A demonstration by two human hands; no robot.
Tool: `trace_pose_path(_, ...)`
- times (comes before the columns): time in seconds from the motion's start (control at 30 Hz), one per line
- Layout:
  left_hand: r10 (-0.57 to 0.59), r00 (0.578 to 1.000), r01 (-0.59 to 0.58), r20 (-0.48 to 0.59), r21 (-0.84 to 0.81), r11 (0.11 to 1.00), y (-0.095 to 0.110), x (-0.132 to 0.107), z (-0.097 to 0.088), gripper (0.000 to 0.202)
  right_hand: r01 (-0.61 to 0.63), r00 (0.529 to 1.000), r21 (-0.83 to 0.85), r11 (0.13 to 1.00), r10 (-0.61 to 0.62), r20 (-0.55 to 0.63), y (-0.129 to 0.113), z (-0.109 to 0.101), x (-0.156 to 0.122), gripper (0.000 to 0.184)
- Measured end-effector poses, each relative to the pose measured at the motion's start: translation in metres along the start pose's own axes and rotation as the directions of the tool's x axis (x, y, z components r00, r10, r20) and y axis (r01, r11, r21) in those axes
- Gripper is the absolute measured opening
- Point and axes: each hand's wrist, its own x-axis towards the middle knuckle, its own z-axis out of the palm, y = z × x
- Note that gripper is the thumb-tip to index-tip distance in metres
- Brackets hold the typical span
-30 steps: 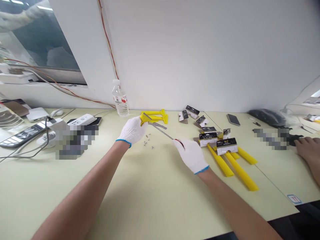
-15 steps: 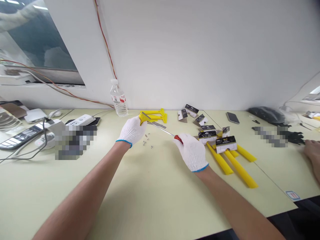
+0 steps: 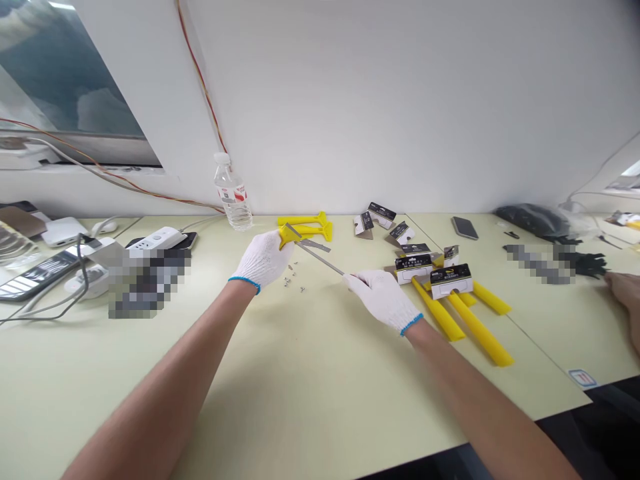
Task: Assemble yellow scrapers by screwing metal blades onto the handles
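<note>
Work gloves cover both hands. We see the left hand (image 3: 263,261) closed around the yellow plastic handle of a scraper (image 3: 286,235), holding it up just off the desk, fingers wrapped and not spread. The right hand (image 3: 383,300) is closed too, around a screwdriver whose grip is hidden inside the glove. Its thin steel shaft (image 3: 320,259) reaches across toward the scraper's head, and a flat steel blade (image 3: 315,245) lies close along it. From this height we cannot tell whether the tip actually touches a screw there.

We judge the step in hand to be screw work at the scraper's head. The next move calls for a seated tip and a steady left hand.

Tiny screws (image 3: 293,275) lie on the desk just below the scraper. Behind them sit more yellow scraper handles (image 3: 305,221). To the right are carded scraper packs (image 3: 451,281) and long yellow handles (image 3: 481,338). A water bottle (image 3: 231,193) stands by the wall, a power strip (image 3: 155,241) lies to the left, and a co-worker's hand (image 3: 625,291) rests at the far right.
</note>
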Motion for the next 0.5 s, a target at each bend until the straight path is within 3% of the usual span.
trace_pose_path(0.2, -0.04, 0.999, 0.039, 0.018, 0.046, 0.998, 0.008, -0.002, -0.003, 0.028, -0.12, 0.988, 0.077, 0.99, 0.111, 0.112, 0.004, -0.009, -0.011, 0.07)
trace_pose_path(0.5, -0.077, 0.997, 0.076, 0.026, 0.054, 0.996, 0.019, -0.002, -0.01, 0.029, -0.364, 0.928, 0.094, 0.927, 0.353, 0.115, -0.002, -0.003, -0.012, 0.05)
